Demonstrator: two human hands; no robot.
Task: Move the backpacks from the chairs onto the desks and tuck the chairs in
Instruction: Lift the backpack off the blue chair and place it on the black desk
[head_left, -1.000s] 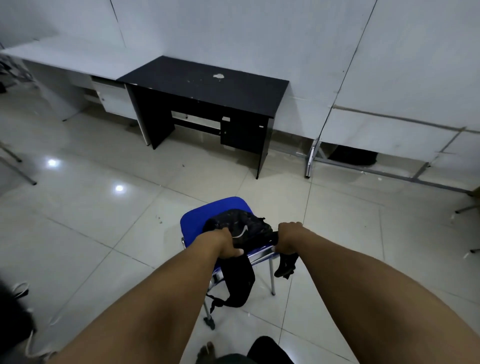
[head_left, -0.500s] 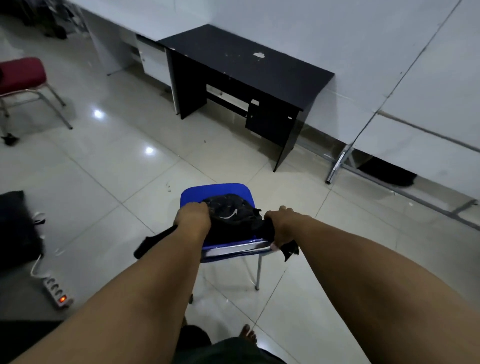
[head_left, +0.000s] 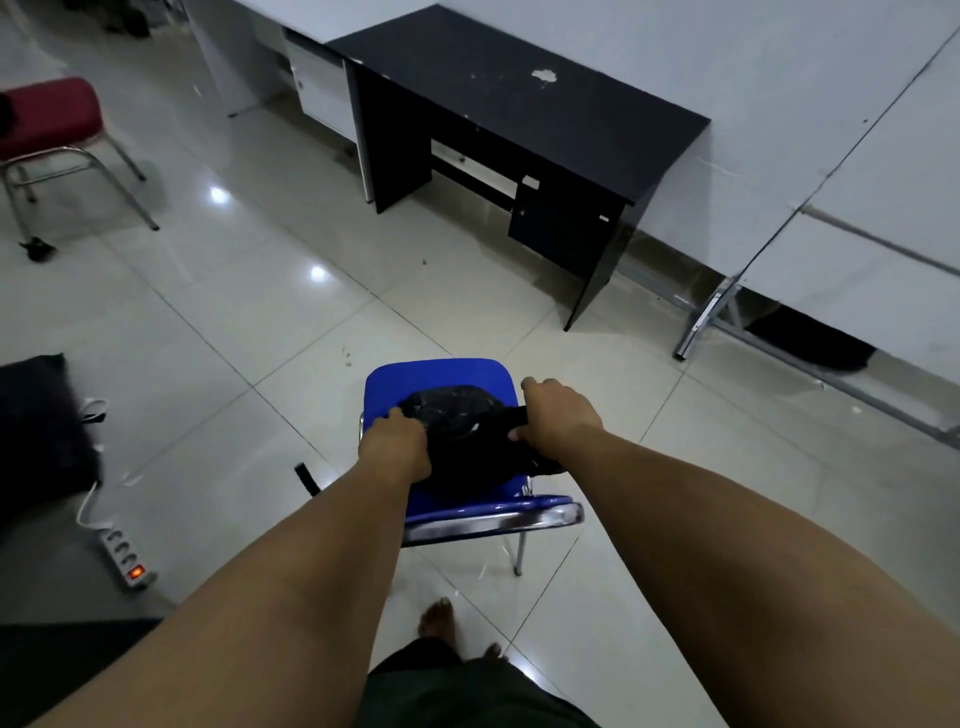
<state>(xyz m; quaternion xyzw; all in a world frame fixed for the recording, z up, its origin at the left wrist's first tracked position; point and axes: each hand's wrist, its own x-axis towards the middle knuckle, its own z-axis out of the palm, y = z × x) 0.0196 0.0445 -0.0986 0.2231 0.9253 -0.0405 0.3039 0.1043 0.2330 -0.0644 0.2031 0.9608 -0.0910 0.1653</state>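
Both our bare arms reach straight out and down to the blue padded chair with chrome tube legs (head_left: 441, 379). Our left hand (head_left: 396, 447) lies knuckles-up on the left edge of the black fabric backpack (head_left: 457, 431), its fingers curled down and closed on the cloth. Our right hand (head_left: 558, 415) wraps a dark strap at the backpack's right side, thumb and fingers clamped around it. The backpack sits on the chair's seat, slumped toward the near edge, with a loose strap end hanging down past the left side.

The chair stands on a glossy pale tiled floor (head_left: 260, 312) that reflects ceiling lights. Beyond it, well apart, a black wooden desk with a drawer unit (head_left: 519, 104) stands against a white wall (head_left: 727, 52), its top scuffed with a white patch. A white desk (head_left: 311, 83) adjoins it on the left.

At far left stands a red padded chair on a chrome frame (head_left: 47, 119). Near our left forearm a white power strip with a glowing orange switch (head_left: 124, 556) lies beside a black bag on the floor (head_left: 36, 426). Our bare feet show below, on the floor tiles between us and the chair.
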